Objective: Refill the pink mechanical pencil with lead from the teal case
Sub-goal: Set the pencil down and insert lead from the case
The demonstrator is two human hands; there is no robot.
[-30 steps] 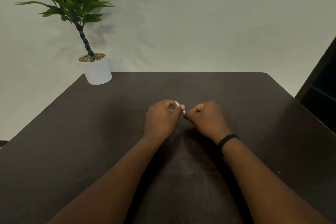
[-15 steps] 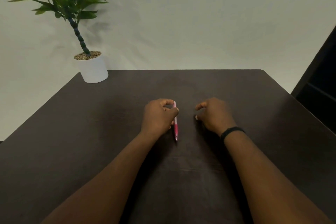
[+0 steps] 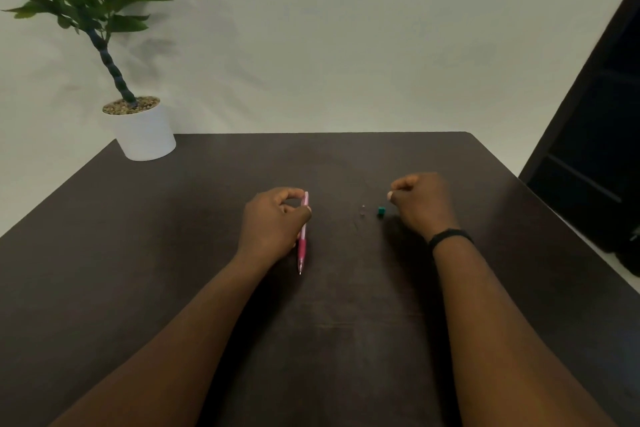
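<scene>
My left hand (image 3: 273, 222) grips the pink mechanical pencil (image 3: 303, 243) by its upper barrel. The pencil lies almost straight toward me, its metal tip nearest me and just above the dark table (image 3: 207, 253). A small teal piece, the visible part of the teal case (image 3: 381, 211), sits on the table just left of my right hand (image 3: 420, 201). That hand is curled with thumb and forefinger pinched together, and nothing shows between them. A tiny pale part (image 3: 362, 211) lies on the table between the pencil and the teal case.
A potted plant in a white pot (image 3: 145, 135) stands at the table's far left corner. A dark cabinet (image 3: 588, 149) rises past the right edge. A black band (image 3: 450, 237) is on my right wrist.
My hands have come apart. The right hand moved right, away from the pencil's top, uncovering the teal case and the tiny part. The left hand kept the pencil and turned it toward me.
</scene>
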